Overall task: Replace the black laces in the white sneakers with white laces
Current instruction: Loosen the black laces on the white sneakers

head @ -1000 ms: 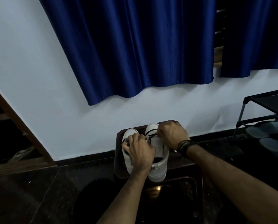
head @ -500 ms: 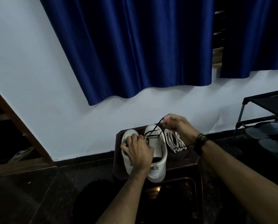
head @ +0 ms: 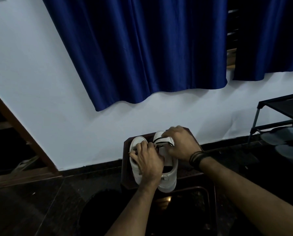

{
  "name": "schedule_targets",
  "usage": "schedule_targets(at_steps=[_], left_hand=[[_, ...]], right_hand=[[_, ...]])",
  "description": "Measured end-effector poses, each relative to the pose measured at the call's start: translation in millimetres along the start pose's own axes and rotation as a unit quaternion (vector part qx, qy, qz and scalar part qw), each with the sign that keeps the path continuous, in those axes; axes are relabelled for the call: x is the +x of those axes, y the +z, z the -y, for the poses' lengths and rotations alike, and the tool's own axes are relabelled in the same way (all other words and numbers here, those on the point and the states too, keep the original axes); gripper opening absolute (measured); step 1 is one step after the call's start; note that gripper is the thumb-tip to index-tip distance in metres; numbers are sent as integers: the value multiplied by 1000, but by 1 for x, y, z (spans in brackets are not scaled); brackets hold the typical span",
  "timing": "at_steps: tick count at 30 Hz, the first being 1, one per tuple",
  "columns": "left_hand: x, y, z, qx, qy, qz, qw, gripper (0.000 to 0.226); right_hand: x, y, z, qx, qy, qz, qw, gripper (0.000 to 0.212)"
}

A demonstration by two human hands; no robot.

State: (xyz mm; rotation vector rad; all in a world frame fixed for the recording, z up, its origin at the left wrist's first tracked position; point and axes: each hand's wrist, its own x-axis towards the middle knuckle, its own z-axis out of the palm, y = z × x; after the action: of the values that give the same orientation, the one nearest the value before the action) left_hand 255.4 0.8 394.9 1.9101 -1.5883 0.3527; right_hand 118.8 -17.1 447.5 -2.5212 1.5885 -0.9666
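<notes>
On the stool [head: 125, 167], white sneakers [head: 168, 181] carry thin black laces [head: 161, 142].

- Two white low-top sneakers stand side by side, touching, toes toward the wall and heels toward the viewer.
- The left white sneaker [head: 136, 166] is largely covered, with only its toe cap and outer side visible.
- The right white sneaker [head: 168, 178] carries a thin black lace [head: 161, 142] crossing its forefoot.
</notes>
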Motion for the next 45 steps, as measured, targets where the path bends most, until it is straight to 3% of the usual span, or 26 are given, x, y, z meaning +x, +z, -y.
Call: schedule_targets(at_steps=[4,7,11,13,15,17,19,21,22,23,24,26,28,31,34,36,42,45], left_hand=[[-3,0,1,14,1,-18,1000,6],[-5,-2,1,-4,0,-11,1000,15],[-7,-4,1,-11,-3,0,1000,21],[-6,-5,0,-10,-10,-1,1000,19],[-6,-4,0,-7,-13,-7,1000,15],[-6,-3,0,-4,-11,-5,1000,15],[-5,-3,0,-1,-10,-1,1000,17],[-5,-4,0,-5,-11,0,1000,18],[-5,-4,-1,-8,-12,-1,1000,19],[-4,-4,-1,-11,-13,-2,1000,19],[-4,-4,-1,-11,-14,-5,1000,20],[-4,-4,-1,-10,-15,-8,1000,20],[-5,-3,-1,-12,-12,-13,1000,17],[-6,-3,0,-14,-6,-19,1000,15],[-6,-2,1,-7,3,-24,1000,15],[-8,-2,1,-9,7,-19,1000,16],[-7,-4,1,-20,0,-33,999,16],[-8,-3,0,-18,-1,-27,999,23]], right_hand=[[6,14,27,-178,-74,103,976,27],[9,19,26,-225,-63,85,969,19],[9,15,13,-175,-28,-37,983,4],[13,2,7,-41,86,-99,990,13],[19,-9,-4,181,243,-172,937,12],[22,-18,-13,398,331,-220,827,14],[22,-22,-16,537,326,-217,747,19],[20,-25,-14,645,283,-162,691,21],[18,-26,-11,669,273,-120,681,20],[16,-27,-7,654,269,-70,704,19],[14,-24,-6,594,264,-21,760,18],[12,-14,-6,380,223,61,896,20],[11,-7,-4,164,199,97,961,15],[5,-1,5,-32,119,53,991,15],[3,6,13,-116,15,71,991,33],[4,11,18,-169,-21,93,981,32],[8,16,22,-206,-25,71,976,29],[10,16,16,-107,22,-1,994,16]])
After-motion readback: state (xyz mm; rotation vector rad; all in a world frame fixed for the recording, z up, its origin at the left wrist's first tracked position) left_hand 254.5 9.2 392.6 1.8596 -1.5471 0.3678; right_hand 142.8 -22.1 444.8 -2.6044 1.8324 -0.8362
